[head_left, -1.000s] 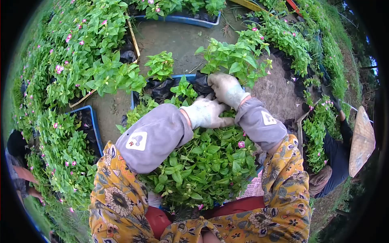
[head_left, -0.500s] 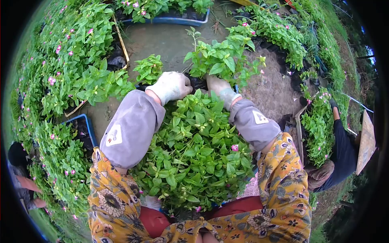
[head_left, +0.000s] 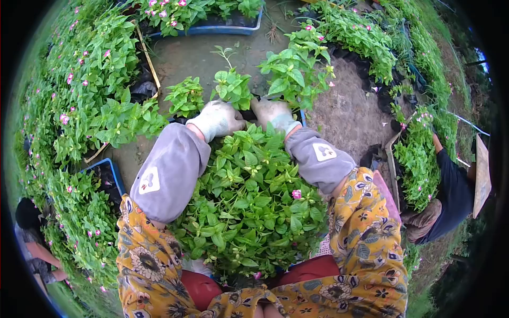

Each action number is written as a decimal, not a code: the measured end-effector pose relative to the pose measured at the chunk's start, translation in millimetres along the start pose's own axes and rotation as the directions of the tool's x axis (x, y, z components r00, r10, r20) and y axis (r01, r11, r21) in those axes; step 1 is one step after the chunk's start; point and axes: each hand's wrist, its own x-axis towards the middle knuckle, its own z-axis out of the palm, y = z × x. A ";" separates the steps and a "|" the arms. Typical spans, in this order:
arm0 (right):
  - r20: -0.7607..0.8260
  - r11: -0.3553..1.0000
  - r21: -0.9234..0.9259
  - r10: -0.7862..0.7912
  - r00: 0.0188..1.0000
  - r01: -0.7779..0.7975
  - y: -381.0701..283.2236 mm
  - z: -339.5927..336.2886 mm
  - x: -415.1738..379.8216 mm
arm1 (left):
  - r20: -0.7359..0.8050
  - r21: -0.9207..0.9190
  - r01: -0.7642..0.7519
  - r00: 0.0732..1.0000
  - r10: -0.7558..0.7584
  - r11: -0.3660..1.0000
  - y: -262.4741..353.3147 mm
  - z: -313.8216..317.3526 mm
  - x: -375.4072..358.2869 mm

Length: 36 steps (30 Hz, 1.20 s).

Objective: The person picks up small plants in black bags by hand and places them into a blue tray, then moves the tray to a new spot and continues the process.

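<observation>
My left hand, in a pale work glove, has its fingers curled at the far edge of a dense leafy clump of plants. Close by on the right, my gloved right hand is also closed. Between them shows a black plastic plant bag, which both hands grip; the fingertips are partly hidden. A small leafy seedling rises just behind this bag. Another low seedling stands beyond my left hand, and a taller plant leans beyond my right hand. One pink flower shows in the clump.
Flowering plants fill the left side, with a blue tray at their edge. Another blue tray holds plants at the back. Bare soil lies to the right. A person in a conical hat works at far right; another person is at far left.
My right hand has moved left, closer to my left hand. The middle seedling now stands apart from the taller plant on the right. The view has shifted slightly.
</observation>
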 end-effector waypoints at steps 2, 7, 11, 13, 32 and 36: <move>-0.028 0.996 0.033 -0.081 0.996 0.082 6.7 2.3 -2.1 | -0.029 -0.023 -0.019 0.999 0.019 1.000 1.4 0.6 0.2; 0.087 0.999 0.034 -0.013 0.996 0.010 -5.1 -5.1 10.9 | -0.091 -0.300 -0.237 0.971 0.220 0.924 -24.8 7.1 7.5; 0.044 0.998 0.064 -0.002 0.999 -0.001 -6.7 2.7 15.7 | -0.087 -0.334 -0.104 0.993 0.079 0.937 -22.4 6.4 13.1; 0.013 0.995 0.090 -0.037 0.999 0.036 -1.1 5.1 5.7 | -0.025 -0.300 0.024 0.999 -0.033 0.954 -12.9 -3.0 5.3; -0.314 0.619 0.332 0.784 0.536 -0.712 390.0 2.3 1.4 | 0.021 -0.289 0.038 0.999 -0.033 0.956 -32.6 13.6 11.5; -0.427 0.714 0.301 0.693 0.580 -0.632 401.5 18.6 -9.0 | 0.013 -0.365 0.045 0.999 -0.043 0.930 -46.9 24.8 17.6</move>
